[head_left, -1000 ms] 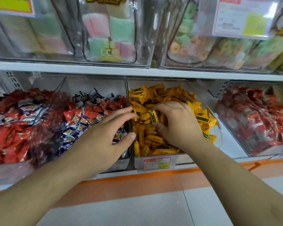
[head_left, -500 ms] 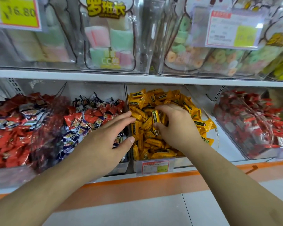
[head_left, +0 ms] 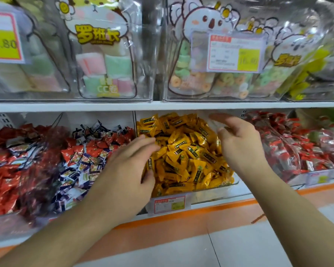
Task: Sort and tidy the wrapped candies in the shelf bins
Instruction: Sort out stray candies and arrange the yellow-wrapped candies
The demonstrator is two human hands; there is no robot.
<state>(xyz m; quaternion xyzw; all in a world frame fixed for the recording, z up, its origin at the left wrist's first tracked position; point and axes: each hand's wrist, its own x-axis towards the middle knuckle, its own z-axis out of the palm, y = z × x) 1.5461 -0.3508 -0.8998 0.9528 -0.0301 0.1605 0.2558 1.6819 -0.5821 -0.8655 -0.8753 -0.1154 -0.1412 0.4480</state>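
A clear bin (head_left: 236, 182) on the lower shelf is heaped with yellow wrapped candies (head_left: 183, 149). My left hand (head_left: 127, 170) lies with straight fingers over the bin's left side, fingertips on the yellow candies. My right hand (head_left: 237, 143) hovers at the bin's right side, fingers spread and blurred, holding nothing. Left of this bin is a bin of mixed red and blue-white wrapped candies (head_left: 85, 160).
More bins of red wrapped candies sit at far left (head_left: 4, 166) and at right (head_left: 297, 147). A price tag (head_left: 169, 204) hangs on the yellow bin's front. The upper shelf (head_left: 162, 106) carries clear bags of marshmallows (head_left: 102, 64) and ring sweets (head_left: 210, 79).
My right hand has let go of the yellow candies, opened and lifted toward the bin's right side. My left hand has slid right onto the yellow pile. The view has tilted up.
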